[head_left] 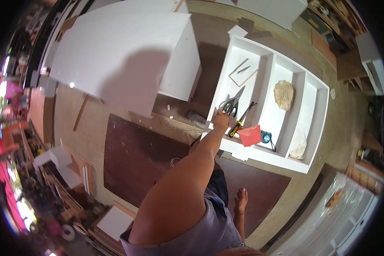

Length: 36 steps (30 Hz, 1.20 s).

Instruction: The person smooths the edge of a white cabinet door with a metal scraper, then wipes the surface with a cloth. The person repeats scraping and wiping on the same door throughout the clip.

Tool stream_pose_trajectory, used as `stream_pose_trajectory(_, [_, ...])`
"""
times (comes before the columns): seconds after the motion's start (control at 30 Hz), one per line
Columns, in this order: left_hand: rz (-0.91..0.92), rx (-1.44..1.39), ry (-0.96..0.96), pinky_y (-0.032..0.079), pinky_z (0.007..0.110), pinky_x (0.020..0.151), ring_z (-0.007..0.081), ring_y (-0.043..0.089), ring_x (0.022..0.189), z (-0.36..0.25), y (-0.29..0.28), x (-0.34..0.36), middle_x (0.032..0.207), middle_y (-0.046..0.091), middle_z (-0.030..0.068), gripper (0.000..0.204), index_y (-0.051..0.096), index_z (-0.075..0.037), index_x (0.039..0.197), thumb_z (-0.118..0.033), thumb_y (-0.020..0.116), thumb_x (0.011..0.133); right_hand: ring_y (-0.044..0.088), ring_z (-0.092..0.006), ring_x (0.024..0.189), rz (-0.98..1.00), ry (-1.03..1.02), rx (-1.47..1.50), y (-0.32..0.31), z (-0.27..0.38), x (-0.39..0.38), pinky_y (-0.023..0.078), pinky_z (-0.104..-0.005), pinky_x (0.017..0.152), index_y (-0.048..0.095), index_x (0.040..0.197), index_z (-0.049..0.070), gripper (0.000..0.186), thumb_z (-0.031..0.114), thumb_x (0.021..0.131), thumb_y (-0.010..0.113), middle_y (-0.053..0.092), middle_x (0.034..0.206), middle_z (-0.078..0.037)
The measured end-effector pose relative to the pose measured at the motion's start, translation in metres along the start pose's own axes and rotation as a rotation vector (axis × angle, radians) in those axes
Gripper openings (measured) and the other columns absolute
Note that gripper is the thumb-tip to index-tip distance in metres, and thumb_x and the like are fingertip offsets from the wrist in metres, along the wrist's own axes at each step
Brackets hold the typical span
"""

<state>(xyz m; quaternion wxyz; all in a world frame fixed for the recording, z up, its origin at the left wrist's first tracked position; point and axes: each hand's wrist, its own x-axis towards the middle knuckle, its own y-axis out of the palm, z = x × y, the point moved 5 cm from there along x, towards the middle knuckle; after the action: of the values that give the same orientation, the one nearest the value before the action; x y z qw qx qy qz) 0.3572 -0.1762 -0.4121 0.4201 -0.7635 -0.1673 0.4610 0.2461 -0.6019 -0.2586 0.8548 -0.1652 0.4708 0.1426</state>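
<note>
1. The left hand (221, 119) reaches over the near end of the leftmost compartment of a white divided frame (281, 160), its fingers at the handles of the scissors (231, 106); they hide the contact from this height, so I cannot tell whether they are gripping.
2. The right hand (241, 198) hangs beside the body, fingers loosely extended, holding nothing.
3. The scissors lie in that leftmost compartment, blades pointing away from the person. A yellow-and-black-handled tool (235, 129) lies just to their right, near a red sheet (249, 135) and a teal tape measure (266, 137).
4. A hold on one handle loop alone could let the blades swing open and nick a finger.
5. A sideways pull could snag the neighbouring tool, since the two lie so close.
6. Dragging metal tips could scratch the frame's white surface.
</note>
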Motion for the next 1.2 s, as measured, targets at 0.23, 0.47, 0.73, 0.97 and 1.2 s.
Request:
stream_pose_trajectory(0.23, [-0.183,-0.493,-0.025,0.057,0.048,0.085,0.0482,0.065,0.100,0.013,-0.061,-0.059,0.122,0.049,0.0296,0.041,0.048,-0.002,0.127,-0.020,0.060,0.092,0.052,-0.0389,0.121,0.267,-0.404,-0.914,-0.012,-0.023,0.031,0.043,-0.0399,0.099,0.056,0.133,0.003,0.053,0.044,0.099,0.056,0.052,0.135,-0.028])
stream_pose_trajectory(0.47, [0.155,-1.602,0.001,0.047,0.037,0.100,0.0294,0.054,0.125,0.140,-0.103,-0.232,0.142,0.047,0.0193,0.071,0.027,-0.005,0.154,-0.006,0.060,0.092,0.062,-0.0296,0.106,0.964,-0.662,-1.204,0.103,0.086,0.033,0.045,-0.0376,0.094,0.058,0.126,0.000,0.048,0.040,0.099,0.053,0.064,0.114,-0.021])
stream_pose_trajectory(0.73, [0.045,-2.274,0.207,0.053,0.048,0.083,0.0294,0.063,0.093,0.219,-0.137,-0.372,0.109,0.053,0.0109,0.055,0.035,-0.009,0.146,-0.026,0.054,0.098,0.064,-0.0246,0.097,0.693,-1.531,-0.562,0.330,0.371,-0.155,0.049,-0.0355,0.087,0.064,0.117,0.001,0.032,0.024,0.094,0.065,0.067,0.103,-0.013])
stream_pose_trajectory(0.97, [-0.405,-2.335,0.030,0.055,0.044,0.075,0.0288,0.065,0.078,0.262,-0.192,-0.379,0.089,0.061,0.0125,0.051,0.053,0.001,0.112,-0.049,0.053,0.099,0.026,-0.0423,0.146,0.641,-2.019,-1.585,0.468,0.401,-0.251,0.022,-0.0625,0.116,0.037,0.151,0.015,0.098,0.048,0.070,0.080,0.033,0.156,-0.016])
stream_pose_trajectory(1.2, [-0.820,-1.566,0.210,0.057,0.033,0.066,0.0174,0.065,0.069,0.271,-0.287,-0.389,0.090,0.063,0.0100,0.031,0.049,-0.001,0.123,-0.025,0.049,0.104,0.033,-0.0389,0.143,0.798,-2.260,-1.177,0.556,0.390,-0.264,0.025,-0.0635,0.114,0.038,0.149,0.013,0.084,0.051,0.081,0.071,0.038,0.153,-0.017])
